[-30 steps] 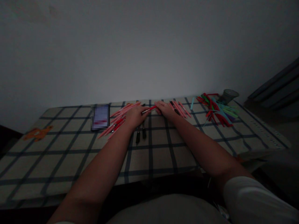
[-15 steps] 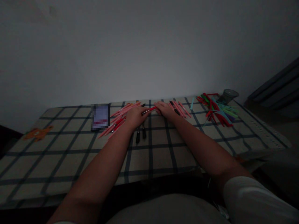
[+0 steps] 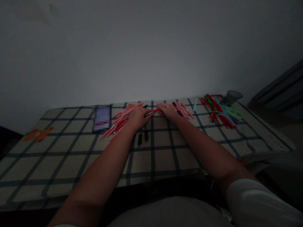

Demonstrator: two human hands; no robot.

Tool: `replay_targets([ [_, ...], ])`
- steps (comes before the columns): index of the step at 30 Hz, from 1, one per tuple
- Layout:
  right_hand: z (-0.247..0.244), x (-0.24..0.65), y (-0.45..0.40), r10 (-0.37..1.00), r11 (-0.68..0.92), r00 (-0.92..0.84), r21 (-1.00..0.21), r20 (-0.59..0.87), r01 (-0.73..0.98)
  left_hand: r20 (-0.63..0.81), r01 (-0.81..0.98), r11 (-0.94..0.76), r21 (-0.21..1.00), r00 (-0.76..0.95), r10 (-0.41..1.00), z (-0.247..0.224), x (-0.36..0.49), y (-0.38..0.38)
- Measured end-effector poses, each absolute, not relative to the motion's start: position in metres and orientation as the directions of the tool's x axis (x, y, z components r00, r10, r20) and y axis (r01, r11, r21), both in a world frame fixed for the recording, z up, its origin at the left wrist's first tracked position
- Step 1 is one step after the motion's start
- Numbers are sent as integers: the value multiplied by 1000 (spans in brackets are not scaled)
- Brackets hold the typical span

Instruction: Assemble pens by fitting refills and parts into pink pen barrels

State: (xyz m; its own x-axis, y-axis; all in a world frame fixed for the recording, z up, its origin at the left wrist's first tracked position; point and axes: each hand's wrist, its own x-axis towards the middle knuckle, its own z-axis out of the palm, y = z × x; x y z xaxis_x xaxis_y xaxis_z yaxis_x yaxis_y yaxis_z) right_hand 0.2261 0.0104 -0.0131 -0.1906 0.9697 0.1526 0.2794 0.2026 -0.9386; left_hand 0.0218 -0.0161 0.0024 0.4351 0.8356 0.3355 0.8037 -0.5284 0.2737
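My left hand (image 3: 139, 117) and my right hand (image 3: 167, 111) meet near the back middle of the table, both closed on one slim red pen (image 3: 155, 111). Its silver-dark end lies at the fingers of my left hand, and its red end runs into my right hand. Left of and partly under my left hand spread several pink pens (image 3: 118, 126), some with red and silver parts. Two black pen-like pieces (image 3: 139, 138) lie just below that hand. Beside my right hand is a smaller row of pink pens (image 3: 186, 110) with a black one (image 3: 179, 112) among them.
A checked cloth (image 3: 163, 160) covers the table, against a plain wall. At left lie a blurred-out phone or tablet (image 3: 102, 118) and an orange bear-shaped piece (image 3: 39, 134). Colourful strips (image 3: 221, 113) and a clear cup (image 3: 232, 97) are at the right; a light-blue strip (image 3: 195, 104) lies nearer.
Hardly anything differs. Both hands stay on the red pen in almost the same place, with only a tiny shift of it between the fingers.
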Motion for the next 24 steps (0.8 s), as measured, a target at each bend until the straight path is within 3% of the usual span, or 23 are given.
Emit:
replay_targets([
  [24,-13,227,10,962,242,-210,-900,175,361,289,824,-509,249,439,851,10,26,-23],
])
